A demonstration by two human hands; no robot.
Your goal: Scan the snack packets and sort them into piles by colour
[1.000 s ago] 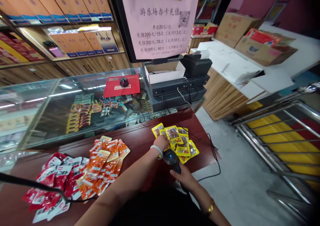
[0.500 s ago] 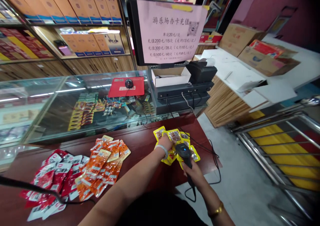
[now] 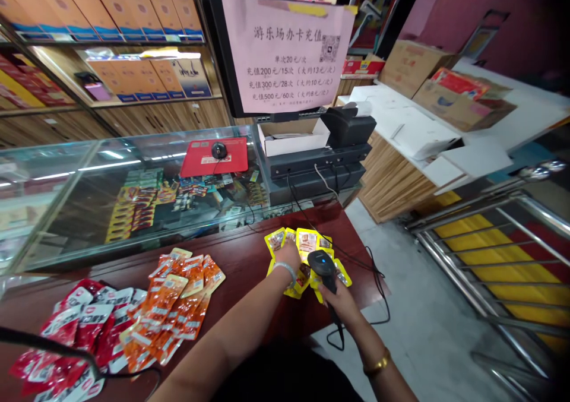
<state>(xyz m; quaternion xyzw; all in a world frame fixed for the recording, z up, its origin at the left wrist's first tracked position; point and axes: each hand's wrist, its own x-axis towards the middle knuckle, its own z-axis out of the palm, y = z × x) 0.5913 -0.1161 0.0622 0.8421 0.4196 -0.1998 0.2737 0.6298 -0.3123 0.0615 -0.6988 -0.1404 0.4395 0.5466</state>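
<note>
Several yellow snack packets [image 3: 307,240] lie in an overlapping pile on the dark red-brown counter. My left hand [image 3: 288,260], with a pale bracelet at the wrist, rests on the left of this pile. Its fingers are bent and pinch at a packet, though the fingertips are partly hidden. A black handheld barcode scanner [image 3: 321,264] with a small blue light is gripped by its handle in my right hand [image 3: 342,300]. Its head hangs over the right part of the pile. Left of my arms lie orange snack packets [image 3: 178,298], and farther left, red and white packets [image 3: 91,325].
A glass display case [image 3: 133,200] borders the counter, with a red mouse pad [image 3: 196,157] on top. Behind stands a monitor [image 3: 222,57] covered by a pink sign. The scanner's black cable [image 3: 386,307] loops off the right edge. Metal railings [image 3: 472,271] stand at right.
The camera view has swung slightly right, so the scene sits farther left. A packet beside my left hand now looks brighter and plainer to see. My right hand keeps hold of the scanner.
</note>
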